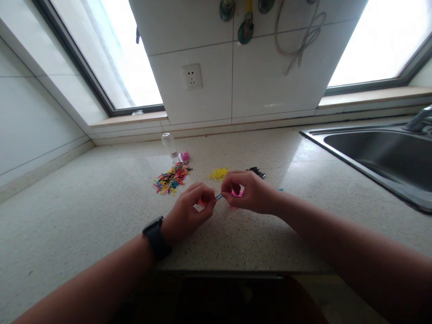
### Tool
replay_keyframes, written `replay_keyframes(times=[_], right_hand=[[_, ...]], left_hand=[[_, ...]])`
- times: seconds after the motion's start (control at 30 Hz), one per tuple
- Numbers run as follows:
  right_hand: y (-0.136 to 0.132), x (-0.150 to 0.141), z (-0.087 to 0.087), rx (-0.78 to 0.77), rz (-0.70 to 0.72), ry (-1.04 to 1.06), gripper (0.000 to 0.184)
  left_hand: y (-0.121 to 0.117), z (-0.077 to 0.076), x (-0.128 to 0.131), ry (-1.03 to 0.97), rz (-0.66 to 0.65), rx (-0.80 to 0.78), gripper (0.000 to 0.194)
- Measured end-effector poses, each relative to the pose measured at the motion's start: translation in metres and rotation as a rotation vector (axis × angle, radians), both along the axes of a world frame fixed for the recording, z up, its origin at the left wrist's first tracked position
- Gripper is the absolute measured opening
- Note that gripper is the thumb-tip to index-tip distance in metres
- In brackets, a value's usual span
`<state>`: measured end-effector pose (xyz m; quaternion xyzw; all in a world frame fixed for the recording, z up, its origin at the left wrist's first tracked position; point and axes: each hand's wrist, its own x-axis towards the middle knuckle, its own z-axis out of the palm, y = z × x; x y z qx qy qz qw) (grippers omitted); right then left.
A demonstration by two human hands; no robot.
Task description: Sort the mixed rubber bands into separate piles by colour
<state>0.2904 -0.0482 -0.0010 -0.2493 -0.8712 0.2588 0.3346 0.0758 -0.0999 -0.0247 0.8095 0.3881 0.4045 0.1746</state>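
Note:
A small blue rubber band [218,196] is stretched between my two hands above the counter. My left hand [193,208], with a dark watch on the wrist, pinches its left end. The other end sits between the thumb and forefinger of my right hand [248,192]. Behind the hands, partly covered, lie a pink pile of bands [236,194] and some orange-red bands [201,202]. Farther back are a yellow pile [218,173] and a black pile [257,172]. A mixed, many-coloured pile [173,178] spreads to the left. Just a bit of blue [281,189] shows beyond my right wrist.
A clear bottle [168,144] and a pink cap [184,156] are behind the mixed pile. At the right, a steel sink [313,137] is set into the speckled counter [111,193]. The tiled wall carries a socket [192,76]. The counter's front edge runs below my hands.

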Motion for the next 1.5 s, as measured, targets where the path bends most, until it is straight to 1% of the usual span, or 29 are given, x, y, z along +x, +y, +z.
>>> replay_keyframes(times=[0.23,0.43,0.5,0.63,0.73,0.93,1.13,1.23,1.3,1.4,1.5], right_hand=[[0.002,0.001,-0.001,-0.109,0.003,-0.013,0.005],[0.005,0.004,-0.001,-0.085,0.017,0.005,0.006],[0.008,0.007,0.0,-0.09,-0.011,0.027,0.006],[0.016,0.015,0.005,-0.106,-0.137,0.072,0.006],[0.023,0.021,0.01,-0.136,-0.198,0.142,0.007],[0.03,0.027,0.015,-0.241,-0.212,0.266,0.009],[0.038,0.037,0.017,-0.159,-0.257,0.287,0.012],[0.04,0.046,0.023,-0.171,-0.244,0.251,0.014],[0.042,0.054,0.029,-0.2,-0.215,0.18,0.017],[0.044,0.069,0.037,-0.251,-0.136,-0.031,0.02],[0.047,0.082,0.04,-0.297,-0.055,-0.255,0.021]], left_hand=[[0.001,-0.003,-0.001,-0.016,0.045,-0.058,0.003],[0.003,-0.005,-0.001,-0.037,0.057,-0.074,0.006],[0.003,-0.006,-0.001,-0.037,0.062,-0.072,0.007],[0.002,-0.006,-0.001,-0.03,0.064,-0.064,0.007],[0.002,-0.005,-0.001,-0.02,0.061,-0.062,0.009],[0.001,-0.002,-0.001,0.006,0.05,-0.048,0.01],[0.002,-0.003,-0.001,0.013,0.031,-0.035,0.009],[0.002,-0.004,-0.001,0.009,0.021,-0.032,0.009],[0.001,-0.004,-0.002,0.011,0.017,-0.031,0.009],[0.0,-0.003,-0.003,0.018,0.006,-0.034,0.009],[0.0,-0.004,-0.003,0.024,-0.008,-0.028,0.01]])
